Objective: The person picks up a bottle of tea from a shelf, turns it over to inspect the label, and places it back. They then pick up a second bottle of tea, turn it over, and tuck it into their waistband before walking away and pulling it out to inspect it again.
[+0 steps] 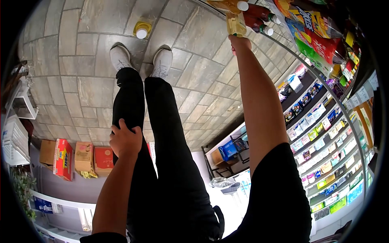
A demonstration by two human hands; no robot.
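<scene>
Head view: right hand (239,42) grips a half-hidden yellow bottle (235,23); left hand (125,139) spread on thigh (129,101).

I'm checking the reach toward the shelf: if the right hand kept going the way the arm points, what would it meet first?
The right hand already seems to touch a yellow bottle. Straight beyond it lie a white-capped yellow bottle and red bottles on the shelf; depth is hard to judge in this wide view.

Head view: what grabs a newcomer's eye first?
The right hand, stretched out at the top, grips a yellow packet at the edge of a shelf of bottles. The left hand rests on the person's black trouser leg. A yellow bottle with a white cap stands on the tiled floor just beyond the white shoes.
</scene>
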